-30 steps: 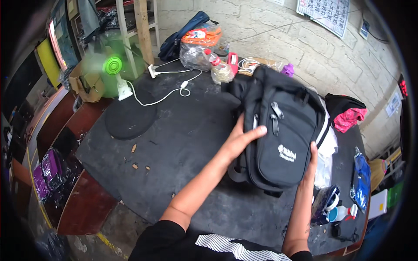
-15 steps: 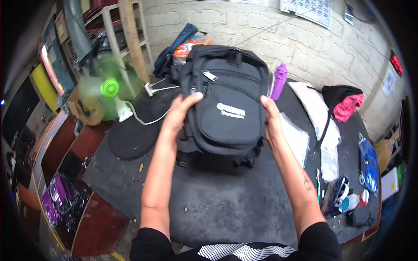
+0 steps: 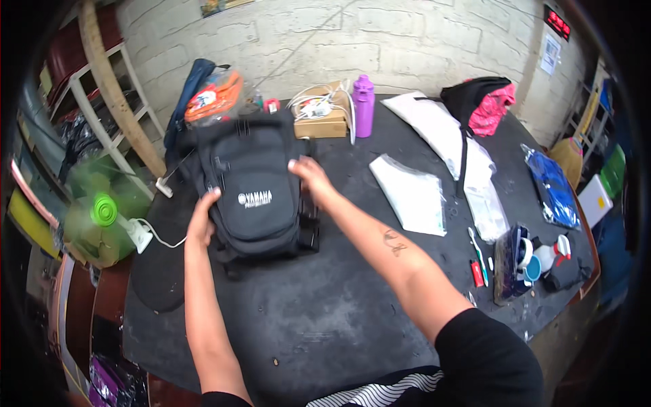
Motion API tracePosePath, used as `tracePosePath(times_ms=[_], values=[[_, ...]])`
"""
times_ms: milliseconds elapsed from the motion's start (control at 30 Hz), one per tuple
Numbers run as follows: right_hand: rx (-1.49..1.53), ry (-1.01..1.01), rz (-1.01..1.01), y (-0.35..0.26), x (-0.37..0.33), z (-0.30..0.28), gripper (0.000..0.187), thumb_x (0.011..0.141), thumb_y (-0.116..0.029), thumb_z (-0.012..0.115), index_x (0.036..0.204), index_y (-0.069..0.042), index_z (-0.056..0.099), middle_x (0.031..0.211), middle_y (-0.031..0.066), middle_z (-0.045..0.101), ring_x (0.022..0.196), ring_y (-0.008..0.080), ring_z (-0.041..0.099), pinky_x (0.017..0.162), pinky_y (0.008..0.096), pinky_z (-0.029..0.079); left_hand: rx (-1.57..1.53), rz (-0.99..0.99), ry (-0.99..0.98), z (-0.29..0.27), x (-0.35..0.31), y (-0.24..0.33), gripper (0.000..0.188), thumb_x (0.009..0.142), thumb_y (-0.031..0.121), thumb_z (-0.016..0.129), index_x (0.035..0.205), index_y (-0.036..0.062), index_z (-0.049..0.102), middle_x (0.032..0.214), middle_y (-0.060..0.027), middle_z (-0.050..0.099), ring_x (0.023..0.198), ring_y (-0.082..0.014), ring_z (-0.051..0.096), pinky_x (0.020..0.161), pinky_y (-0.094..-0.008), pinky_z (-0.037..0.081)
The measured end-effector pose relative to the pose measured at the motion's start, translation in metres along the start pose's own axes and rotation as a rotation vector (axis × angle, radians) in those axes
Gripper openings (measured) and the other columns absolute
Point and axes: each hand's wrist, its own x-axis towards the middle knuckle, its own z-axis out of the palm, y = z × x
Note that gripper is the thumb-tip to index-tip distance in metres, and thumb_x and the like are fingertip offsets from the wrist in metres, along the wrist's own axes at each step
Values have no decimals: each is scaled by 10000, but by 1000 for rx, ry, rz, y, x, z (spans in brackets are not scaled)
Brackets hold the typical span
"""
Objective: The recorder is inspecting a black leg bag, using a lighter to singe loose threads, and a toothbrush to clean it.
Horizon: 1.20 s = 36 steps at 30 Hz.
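Observation:
A black backpack with white lettering on its front pocket is between my two hands, left of the table's middle. My left hand grips its lower left side, thumb on the front panel. On its right side, my right hand holds the upper edge, thumb toward the front and the other fingers partly hidden behind it. The bag looks slightly blurred, and straps hang at its lower right. Whether its base touches the table, I cannot tell.
Behind the bag are an orange plastic package, a cardboard box with white cable and a purple bottle. A green fan stands left. Clear plastic bags, a toothbrush and a clothes iron lie right.
The backpack has moved left, with both hands still on it. My view has shifted to the right, bringing the cardboard box behind the bag into sight.

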Motion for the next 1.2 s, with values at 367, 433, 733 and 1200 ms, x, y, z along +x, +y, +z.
tracePosePath(times_ms=[367,433,733,1200], values=[[-1168,453,-405,4,-53,-125,415,703,-254,711,1017,-13,588,1017,245,547,943,393,540,833,467,443,350,318,552,-24,-15,-36,574,880,279,628,1343,4,429,1295,-122,501,1169,-216,488,1003,-332,360],[-1300,836,-319,-14,-63,-192,471,701,-223,709,1097,-28,545,1139,245,495,1067,377,484,881,481,391,289,544,642,23,-41,-20,529,890,216,616,1331,-11,432,1265,-125,508,1147,-220,493,1000,-331,357],[-1140,606,195,-32,-87,-274,261,670,-143,692,931,-144,684,1013,121,646,1033,306,589,881,540,396,-92,182,-242,218,-119,-106,310,932,165,545,1214,43,501,1002,-87,592,928,-175,596,799,-298,502],[-1148,-702,-74,-102,-353,-208,154,725,-130,671,865,-69,647,847,104,597,874,294,592,794,399,454,-29,-53,92,193,-156,-163,340,858,135,575,1192,76,554,1125,-99,560,1106,-255,502,965,-372,377]])
